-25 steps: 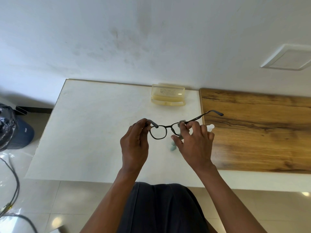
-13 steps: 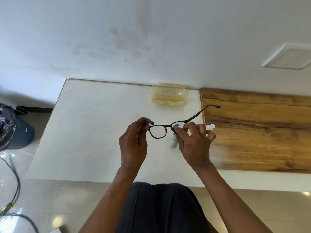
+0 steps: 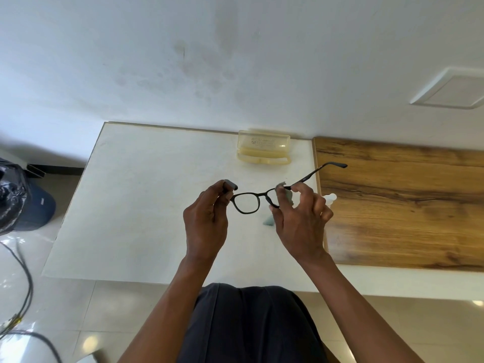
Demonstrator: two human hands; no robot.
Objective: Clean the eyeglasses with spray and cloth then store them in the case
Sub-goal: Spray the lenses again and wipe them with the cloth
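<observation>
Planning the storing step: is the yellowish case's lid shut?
No, the glasses case stands open at the back of the white table, lid raised.

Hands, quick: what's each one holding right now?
Left hand: pinching the eyeglasses by the folded temple.
Right hand: pinching the cloth onto a lens.

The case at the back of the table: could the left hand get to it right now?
Probably not at once: the left hand grips the eyeglasses. Nothing on the table blocks the way to the case.

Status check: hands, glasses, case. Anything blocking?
Left hand pinches black-framed eyeglasses by one folded temple. Right hand presses grey-green cloth on one lens. Translucent yellow case open behind, nothing blocking.
</observation>
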